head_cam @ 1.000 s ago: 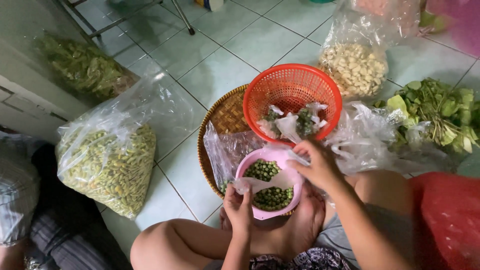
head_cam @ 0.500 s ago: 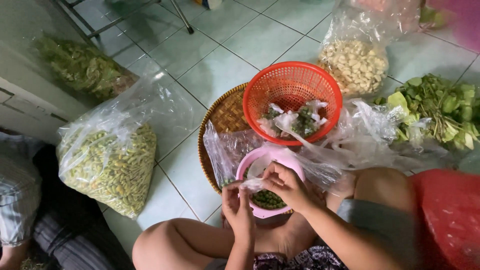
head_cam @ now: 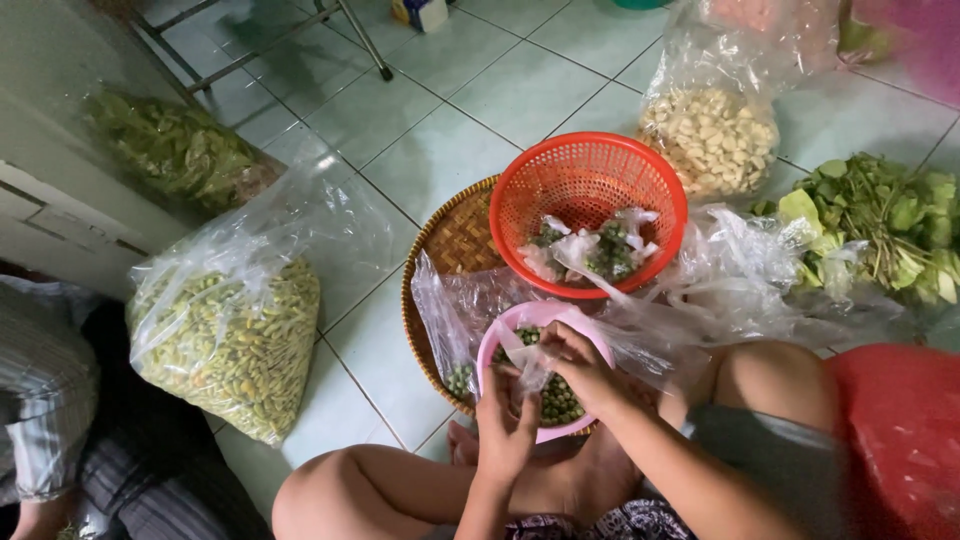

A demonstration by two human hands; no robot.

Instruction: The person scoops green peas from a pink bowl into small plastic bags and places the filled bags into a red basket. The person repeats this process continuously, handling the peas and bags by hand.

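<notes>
Pinching small plastic bag (head_cam: 527, 362) between fingers (head_cam: 552, 345).

Domestic floor workspace for sorting produce. Evidence: pale green tiled floor (head_cam: 470, 120); person seated on it; large plastic bags of green pods (head_cam: 225, 340) and garlic cloves (head_cam: 712, 135); woven tray (head_cam: 455, 245); loose leafy greens (head_cam: 880, 215).
</notes>
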